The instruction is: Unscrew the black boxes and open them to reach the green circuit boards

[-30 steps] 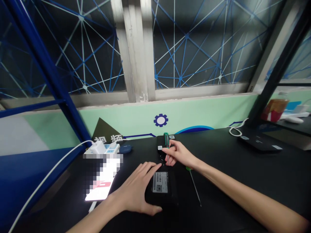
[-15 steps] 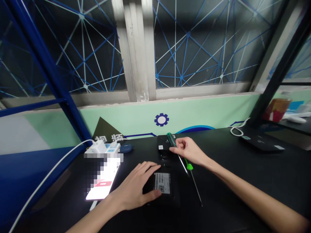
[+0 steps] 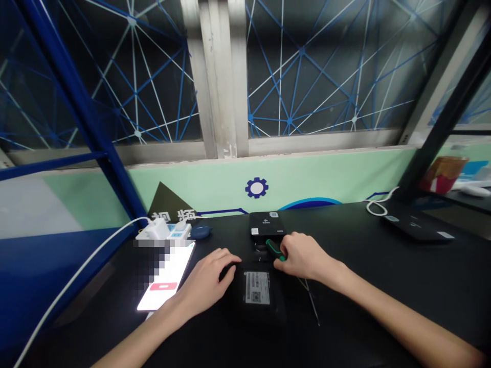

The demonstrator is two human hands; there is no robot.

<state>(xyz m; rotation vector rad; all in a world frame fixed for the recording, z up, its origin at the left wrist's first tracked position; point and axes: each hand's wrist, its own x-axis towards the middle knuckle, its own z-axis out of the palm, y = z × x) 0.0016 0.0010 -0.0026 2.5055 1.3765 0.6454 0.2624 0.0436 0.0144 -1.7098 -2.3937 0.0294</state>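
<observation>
Before us is a black table [image 3: 372, 271], pushed against a pale green wall [image 3: 215, 179] with a printed gear [image 3: 257, 188]; above it rises a window [image 3: 326, 76] crossed by blue and white lines. A lit phone [image 3: 171, 276] and a power strip [image 3: 180, 232] lie on the left, a flat black device [image 3: 416, 225] far to the right.

Our right hand [image 3: 301, 254] is closed around a screwdriver [image 3: 273, 249], over the table just right of the labelled box [image 3: 278, 301]. Its long axis slants: the green handle points away and left, the shaft near and right. A second screwdriver [image 3: 313, 302] points its tip nearly straight toward us.

Our left hand [image 3: 213, 278] is half open, thumb and fingers parted, at the labelled box's far left corner; we cannot tell whether it touches.
</observation>
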